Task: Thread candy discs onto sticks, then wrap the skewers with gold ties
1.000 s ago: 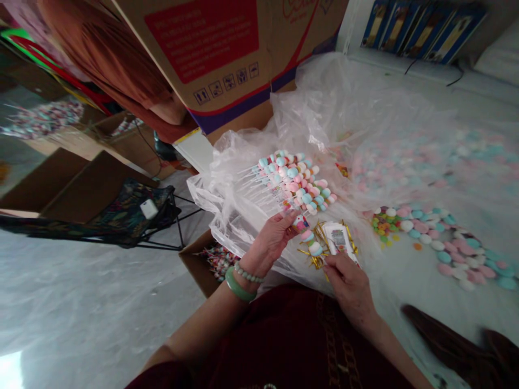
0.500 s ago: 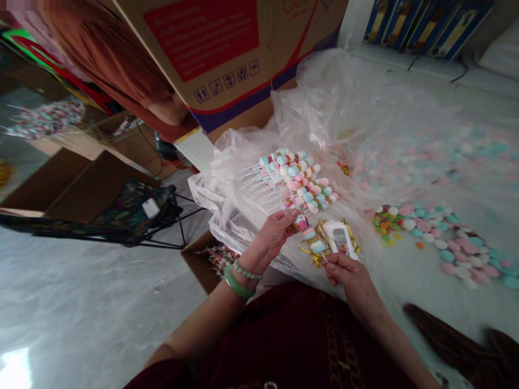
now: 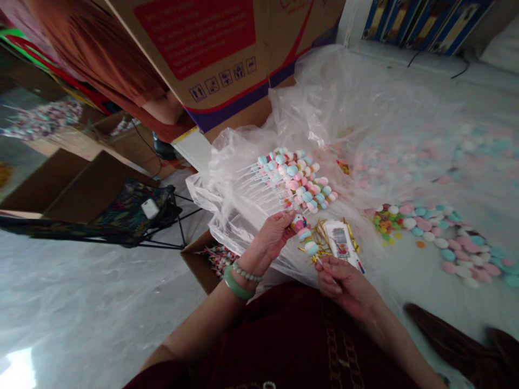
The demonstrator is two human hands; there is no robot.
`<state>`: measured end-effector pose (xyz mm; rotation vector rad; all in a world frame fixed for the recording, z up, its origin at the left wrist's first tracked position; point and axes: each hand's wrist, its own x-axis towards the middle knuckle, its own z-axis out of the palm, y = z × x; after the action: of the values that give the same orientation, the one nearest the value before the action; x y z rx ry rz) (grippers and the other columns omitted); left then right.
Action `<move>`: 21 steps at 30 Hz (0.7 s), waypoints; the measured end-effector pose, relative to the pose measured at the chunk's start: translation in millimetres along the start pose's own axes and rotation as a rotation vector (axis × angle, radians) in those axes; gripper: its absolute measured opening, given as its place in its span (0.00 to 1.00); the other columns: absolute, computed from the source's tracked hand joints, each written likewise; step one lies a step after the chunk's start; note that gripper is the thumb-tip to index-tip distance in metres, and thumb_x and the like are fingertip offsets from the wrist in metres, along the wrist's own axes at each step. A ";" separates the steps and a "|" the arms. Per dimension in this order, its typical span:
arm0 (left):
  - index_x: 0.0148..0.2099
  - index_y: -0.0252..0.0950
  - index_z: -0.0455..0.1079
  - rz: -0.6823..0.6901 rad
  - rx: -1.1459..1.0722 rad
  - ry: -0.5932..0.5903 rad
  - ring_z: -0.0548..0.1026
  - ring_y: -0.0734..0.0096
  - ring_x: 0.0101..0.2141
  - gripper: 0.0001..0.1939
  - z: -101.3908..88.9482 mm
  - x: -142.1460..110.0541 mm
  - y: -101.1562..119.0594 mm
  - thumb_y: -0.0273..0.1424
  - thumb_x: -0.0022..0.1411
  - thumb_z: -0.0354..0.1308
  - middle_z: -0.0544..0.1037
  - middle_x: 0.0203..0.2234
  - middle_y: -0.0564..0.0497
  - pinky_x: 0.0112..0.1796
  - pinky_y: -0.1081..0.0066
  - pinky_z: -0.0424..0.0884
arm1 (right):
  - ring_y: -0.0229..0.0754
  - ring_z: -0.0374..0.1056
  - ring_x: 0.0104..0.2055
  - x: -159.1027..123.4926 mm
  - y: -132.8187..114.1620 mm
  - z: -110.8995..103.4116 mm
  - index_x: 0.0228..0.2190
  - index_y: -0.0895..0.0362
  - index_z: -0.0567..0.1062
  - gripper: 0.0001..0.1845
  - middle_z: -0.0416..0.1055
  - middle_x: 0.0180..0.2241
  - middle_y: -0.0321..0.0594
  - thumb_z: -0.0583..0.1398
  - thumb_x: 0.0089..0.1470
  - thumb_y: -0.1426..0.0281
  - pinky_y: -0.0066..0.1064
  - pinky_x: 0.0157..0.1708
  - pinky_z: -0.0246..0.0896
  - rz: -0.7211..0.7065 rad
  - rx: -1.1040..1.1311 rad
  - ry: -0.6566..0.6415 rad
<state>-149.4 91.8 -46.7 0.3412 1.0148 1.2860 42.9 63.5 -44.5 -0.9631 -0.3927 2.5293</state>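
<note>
Between my hands is a marshmallow skewer (image 3: 310, 247) of pink, white and blue pieces on a white stick. My right hand (image 3: 340, 278) pinches the stick near its lower end. At the skewer's upper end, my left hand (image 3: 275, 232) grips a small printed candy bag (image 3: 299, 220). How far the skewer sits inside the bag is hard to make out. Beside the skewer lie gold twist ties (image 3: 322, 237) and a stack of flat printed bags (image 3: 339, 237). Just beyond my hands is a pile of marshmallow skewers (image 3: 298, 175), their sticks pointing left.
Loose marshmallows (image 3: 458, 243) and small gummies (image 3: 387, 224) lie on the table at right. Plastic sheeting (image 3: 324, 102) covers more. A large carton (image 3: 227, 59) stands at the back. A box of skewers (image 3: 221, 259) and a folding chair (image 3: 130, 205) are at left. A co-worker's arm (image 3: 164, 108) shows behind.
My right hand has shifted slightly left and down with the stick, and the skewer has moved a little left toward my left hand. My left hand has stayed nearly still.
</note>
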 end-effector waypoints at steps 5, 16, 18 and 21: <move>0.36 0.32 0.74 0.050 -0.027 0.024 0.73 0.74 0.30 0.15 1.0 0.6 -5.7 0.38 0.49 0.65 0.77 0.30 0.49 0.37 0.71 0.70 | 0.28 0.48 0.16 -1.7 -1.1 8.1 0.25 0.60 0.73 0.08 0.61 0.16 0.30 0.66 0.40 0.70 0.23 0.16 0.37 -0.119 -0.127 0.150; 0.32 0.30 0.75 0.047 0.059 0.049 0.71 0.76 0.28 0.16 8.4 -2.8 3.0 0.37 0.44 0.68 0.76 0.27 0.50 0.35 0.73 0.70 | 0.40 0.63 0.29 1.2 4.4 -3.4 0.26 0.56 0.75 0.11 0.70 0.25 0.38 0.55 0.52 0.65 0.32 0.31 0.55 -0.689 -1.314 0.644; 0.32 0.30 0.75 0.049 0.072 0.065 0.72 0.76 0.29 0.16 7.2 -1.8 2.0 0.38 0.45 0.68 0.76 0.27 0.50 0.35 0.72 0.70 | 0.42 0.64 0.31 -1.1 3.1 -4.6 0.28 0.56 0.75 0.13 0.71 0.27 0.40 0.53 0.54 0.65 0.34 0.35 0.55 -0.771 -1.456 0.685; 0.32 0.30 0.75 0.042 0.088 0.068 0.72 0.74 0.30 0.16 5.6 -0.9 0.2 0.38 0.45 0.68 0.77 0.28 0.48 0.36 0.71 0.71 | 0.40 0.63 0.29 -0.3 0.0 -4.6 0.28 0.55 0.74 0.12 0.70 0.26 0.38 0.53 0.54 0.65 0.32 0.31 0.55 -0.698 -1.316 0.620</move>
<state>-145.2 92.8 -43.1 0.3898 1.1289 1.3005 46.3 64.0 -47.6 -1.5315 -1.8498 1.0437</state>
